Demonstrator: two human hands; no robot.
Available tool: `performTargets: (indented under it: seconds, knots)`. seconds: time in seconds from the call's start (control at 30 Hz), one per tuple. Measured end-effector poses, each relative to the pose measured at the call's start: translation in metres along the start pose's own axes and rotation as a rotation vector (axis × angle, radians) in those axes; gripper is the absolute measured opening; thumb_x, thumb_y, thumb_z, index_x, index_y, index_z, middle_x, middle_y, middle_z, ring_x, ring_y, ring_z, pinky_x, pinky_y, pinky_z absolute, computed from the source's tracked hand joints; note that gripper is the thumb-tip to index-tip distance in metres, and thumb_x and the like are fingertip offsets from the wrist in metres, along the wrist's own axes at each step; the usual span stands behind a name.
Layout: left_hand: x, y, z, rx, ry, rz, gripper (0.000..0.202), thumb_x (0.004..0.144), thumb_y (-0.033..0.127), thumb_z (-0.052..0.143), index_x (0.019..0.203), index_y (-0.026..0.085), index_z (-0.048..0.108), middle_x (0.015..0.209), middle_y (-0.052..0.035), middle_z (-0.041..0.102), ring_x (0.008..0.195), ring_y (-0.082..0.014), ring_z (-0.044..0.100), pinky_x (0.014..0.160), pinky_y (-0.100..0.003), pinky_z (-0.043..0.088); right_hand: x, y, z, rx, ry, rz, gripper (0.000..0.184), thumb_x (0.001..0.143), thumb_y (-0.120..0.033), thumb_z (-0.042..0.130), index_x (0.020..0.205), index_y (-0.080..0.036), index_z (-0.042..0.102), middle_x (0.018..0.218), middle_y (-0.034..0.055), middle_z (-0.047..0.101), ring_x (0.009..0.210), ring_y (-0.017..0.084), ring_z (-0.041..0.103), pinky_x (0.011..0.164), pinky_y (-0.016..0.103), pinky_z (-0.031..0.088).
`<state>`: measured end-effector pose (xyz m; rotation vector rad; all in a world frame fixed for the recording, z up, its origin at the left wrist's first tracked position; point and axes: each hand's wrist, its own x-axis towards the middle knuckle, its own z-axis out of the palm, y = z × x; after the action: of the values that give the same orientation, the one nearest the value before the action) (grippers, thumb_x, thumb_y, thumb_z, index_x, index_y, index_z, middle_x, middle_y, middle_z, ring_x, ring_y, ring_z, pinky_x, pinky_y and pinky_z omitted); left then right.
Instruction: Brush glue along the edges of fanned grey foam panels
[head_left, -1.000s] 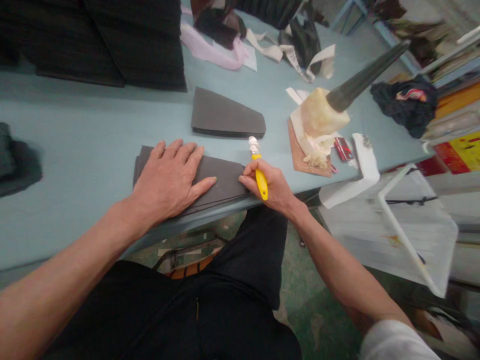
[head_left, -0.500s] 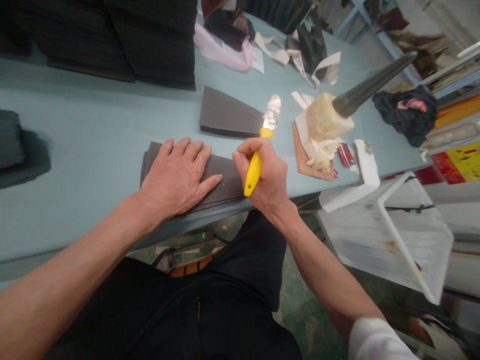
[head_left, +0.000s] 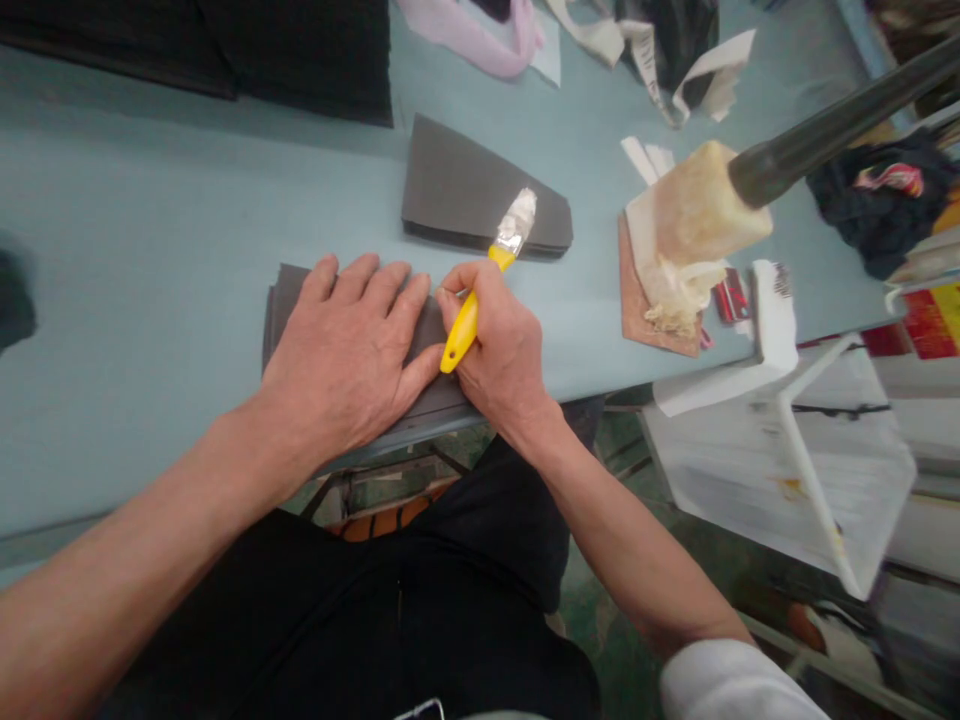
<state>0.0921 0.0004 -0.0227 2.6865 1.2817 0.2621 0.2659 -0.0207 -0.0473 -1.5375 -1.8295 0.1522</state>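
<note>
Along the far left of the counter (head_left: 150, 280) stands a tall block of black sheets (head_left: 315, 55), cut off more by the top edge of the view than half a second ago. Nearer the person, the left hand (head_left: 337, 345) lies palm down on the near stack of dark grey tapered pieces (head_left: 429, 328), fingers slightly spread, as in the earlier frames. Beyond the hands lies a second stack of tapered pieces (head_left: 457, 185), apart from the first. The right hand (head_left: 501, 345) has moved leftward along the near stack and is now right beside the left thumb; earlier a gap showed between them. Its grip is closed around a yellow-handled brush (head_left: 465, 325); whether the fingertips also pinch a sheet, I cannot tell. The brush's whitened head now appears across the second stack's right part. Farther right, a yellowish block (head_left: 686, 205) with a black tapering shaft (head_left: 832, 125) sits by a brown board (head_left: 636, 310).
</note>
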Motion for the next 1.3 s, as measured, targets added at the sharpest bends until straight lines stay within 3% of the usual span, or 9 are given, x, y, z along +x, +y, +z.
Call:
performTargets:
  seconds: [0.3,0.53,0.63,0.7,0.87,0.93,1.0,1.13,1.3]
  knots:
    - [0.001,0.000,-0.002,0.053,-0.003,0.025,0.068,0.112,0.041,0.023,0.162,0.002,0.048,0.162,-0.0287,0.056,0.155,-0.0489,0.048,0.129,-0.070,0.034,0.001,0.002,0.003,0.040,0.012,0.019,0.013,0.114,-0.034,0.052,0.106,-0.024,0.055,0.095,-0.0005,0.072,0.079,0.015,0.064,0.072,0.030,0.042]
    - [0.002,0.002,-0.002,0.075,0.009,0.014,0.067,0.112,0.037,0.021,0.161,0.002,0.049,0.160,-0.0271,0.058,0.152,-0.0472,0.050,0.130,-0.067,0.034,0.002,0.004,-0.005,0.066,0.005,-0.062,0.011,0.112,-0.031,0.055,0.105,-0.023,0.058,0.094,0.0008,0.074,0.081,0.016,0.068,0.074,0.030,0.048]
    - [0.002,0.001,0.000,0.060,0.025,0.016,0.067,0.112,0.038,0.020,0.161,0.002,0.049,0.161,-0.0274,0.057,0.152,-0.0468,0.050,0.130,-0.067,0.034,-0.011,0.003,-0.015,0.093,0.044,-0.154,0.008,0.110,-0.029,0.056,0.108,-0.022,0.060,0.102,0.0056,0.078,0.095,0.021,0.075,0.087,0.035,0.057]
    - [0.001,0.001,0.001,0.044,0.033,0.016,0.067,0.112,0.038,0.020,0.160,0.003,0.051,0.161,-0.0269,0.058,0.152,-0.0462,0.050,0.129,-0.067,0.034,-0.024,0.004,-0.021,0.104,0.017,-0.211,0.008,0.110,-0.029,0.058,0.114,-0.022,0.060,0.121,0.0119,0.080,0.116,0.024,0.077,0.101,0.041,0.060]
    - [0.002,-0.001,0.002,0.020,0.042,0.009,0.065,0.111,0.038,0.022,0.159,0.006,0.053,0.161,-0.0249,0.058,0.153,-0.0444,0.050,0.130,-0.065,0.033,-0.066,0.000,-0.030,-0.010,-0.084,-0.362,0.016,0.107,-0.028,0.063,0.120,-0.021,0.060,0.149,0.0210,0.072,0.150,0.029,0.064,0.120,0.052,0.057]
    - [0.002,-0.001,0.001,0.023,0.042,0.012,0.065,0.111,0.038,0.021,0.158,0.007,0.053,0.160,-0.0246,0.059,0.152,-0.0442,0.051,0.130,-0.065,0.033,-0.085,-0.007,-0.034,-0.011,-0.148,-0.479,0.014,0.106,-0.027,0.064,0.119,-0.022,0.060,0.150,0.0189,0.072,0.153,0.028,0.061,0.122,0.050,0.056]
    - [0.003,-0.001,0.001,0.027,0.042,0.013,0.064,0.111,0.039,0.021,0.157,0.007,0.054,0.160,-0.0241,0.059,0.152,-0.0440,0.051,0.130,-0.065,0.033,-0.104,-0.013,-0.038,0.022,-0.174,-0.495,0.015,0.105,-0.029,0.066,0.117,-0.022,0.060,0.148,0.0194,0.073,0.152,0.027,0.062,0.120,0.047,0.058]
    - [0.003,-0.001,0.002,0.039,0.042,0.017,0.064,0.112,0.039,0.022,0.156,0.007,0.054,0.159,-0.0246,0.059,0.151,-0.0442,0.052,0.129,-0.064,0.034,-0.122,-0.021,-0.047,0.076,-0.157,-0.558,0.012,0.107,-0.034,0.063,0.112,-0.023,0.061,0.135,0.0172,0.080,0.129,0.023,0.078,0.109,0.037,0.065]
    - [0.002,-0.001,0.002,0.046,0.043,0.009,0.063,0.112,0.040,0.022,0.158,0.009,0.053,0.159,-0.0234,0.060,0.152,-0.0429,0.052,0.130,-0.063,0.034,-0.105,-0.017,-0.046,-0.018,-0.068,-0.379,0.021,0.104,-0.029,0.067,0.122,-0.026,0.058,0.151,0.0171,0.071,0.148,0.026,0.065,0.119,0.049,0.058]
